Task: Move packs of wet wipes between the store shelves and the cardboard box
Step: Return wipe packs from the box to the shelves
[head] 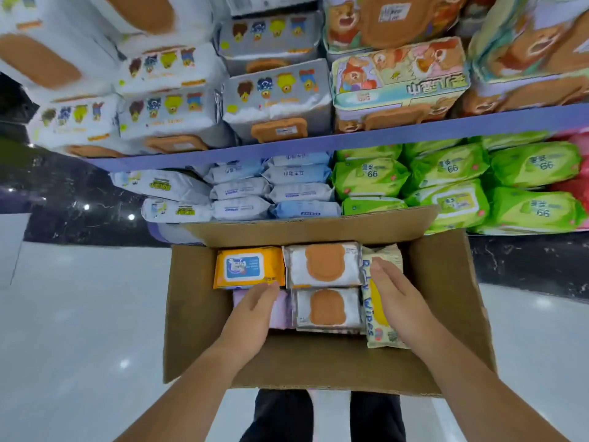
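Observation:
An open cardboard box (191, 314) stands on the floor below me, in front of the shelves. Inside lie an orange pack (248, 267), two white packs with brown lids (323, 264) (326, 309), a pale purple pack (283, 309) and a yellow "Baby Wipes" pack (377, 314) on edge at the right. My left hand (251, 317) rests flat on the purple pack, fingertips at the orange pack's edge. My right hand (398, 298) lies flat on the yellow pack. Neither hand is closed around a pack.
A blue shelf edge (318, 145) runs above the box. White and bear-print packs (277, 100) fill the upper shelf; blue-white packs (299, 193) and green packs (446, 186) fill the lower one. Glossy white floor (79, 314) surrounds the box. My dark trouser legs (318, 416) show below it.

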